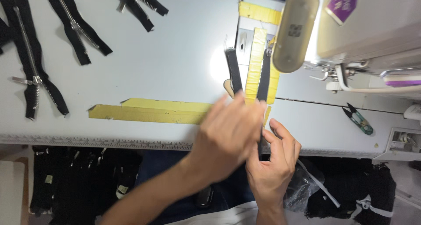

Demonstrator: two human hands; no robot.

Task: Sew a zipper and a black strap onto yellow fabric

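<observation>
We see the opened black zipper [237, 71] lying on the table [166, 63] under the sewing machine [298, 28], its two tapes reaching toward us. It looks light, limp and best pinched by the tape edges. Our left hand [228, 137] closes on the tapes; our right hand [274, 163] pinches the near end. Yellow tape strips [149, 111] lie left, thread snips [360, 120] right.

both hands [245, 141] holding black zipper [264, 78], sewing machine [351, 28]
</observation>
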